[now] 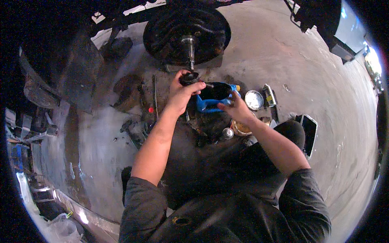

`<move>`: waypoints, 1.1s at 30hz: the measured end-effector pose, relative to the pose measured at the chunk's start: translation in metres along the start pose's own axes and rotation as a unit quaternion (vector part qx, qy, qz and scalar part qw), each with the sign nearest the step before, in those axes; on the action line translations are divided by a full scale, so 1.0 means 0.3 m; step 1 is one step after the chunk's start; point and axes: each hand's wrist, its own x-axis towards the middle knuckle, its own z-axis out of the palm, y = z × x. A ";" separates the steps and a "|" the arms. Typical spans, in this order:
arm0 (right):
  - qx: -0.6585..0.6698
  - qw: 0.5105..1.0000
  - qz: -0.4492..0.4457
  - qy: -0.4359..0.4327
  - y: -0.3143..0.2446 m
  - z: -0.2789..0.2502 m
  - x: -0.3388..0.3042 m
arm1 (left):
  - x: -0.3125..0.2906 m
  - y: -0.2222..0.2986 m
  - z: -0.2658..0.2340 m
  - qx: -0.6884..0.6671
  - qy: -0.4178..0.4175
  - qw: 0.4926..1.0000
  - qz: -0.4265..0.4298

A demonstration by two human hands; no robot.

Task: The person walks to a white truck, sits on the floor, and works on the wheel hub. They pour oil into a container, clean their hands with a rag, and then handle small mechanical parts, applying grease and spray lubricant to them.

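Observation:
My left hand is closed around a dark, greasy round part, just below the tip of a bare metal axle spindle. The spindle sticks out from the middle of a large black round backing plate. To the right, my right hand grips the near right side of a blue cut-open plastic jug, thumb and fingers apart around its wall. The jug's inside looks black, and a yellow cap shows at its far right corner. Shadow hides some of the right fingers.
Right of the jug stand an open round tin and a spray can. Closer to my knee are a tub of brownish stuff and a small silver can. Dark tools and a red cap lie on the stained concrete floor at left.

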 end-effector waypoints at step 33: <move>-0.008 0.986 -0.094 0.139 -0.048 -0.489 0.202 | 0.349 -0.553 0.276 0.336 0.078 0.929 0.133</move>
